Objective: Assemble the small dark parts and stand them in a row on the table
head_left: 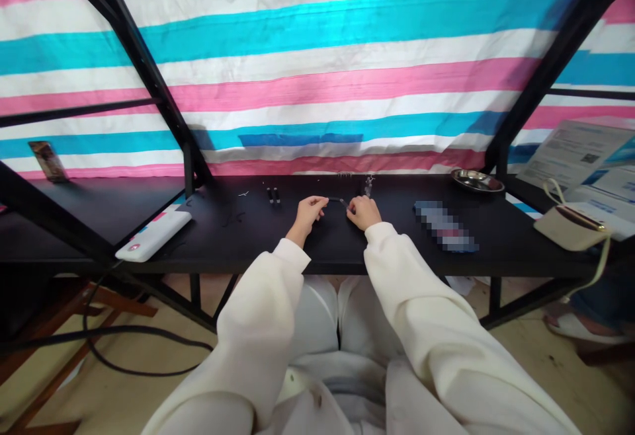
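Over the middle of the black table, my left hand (310, 214) has thumb and fingertips pinched on one end of a thin dark strip (335, 199). A few centimetres to its right, my right hand (366, 213) is closed, with its fingertips at a small greyish piece (344, 204) by the strip's other end. Whether strip and piece are joined I cannot tell. Just behind the right hand lie small clear or shiny pieces (368, 186). Two short black pieces with light bands (273, 195) sit side by side to the left of my left hand.
A white power strip (156, 237) lies at left on the black table (337, 250). A round metal dish (477, 181), a blurred-out bluish item (446, 227) and a beige bag (570, 227) are at right. Black frame posts (149, 78) slant up before a striped sheet (327, 38).
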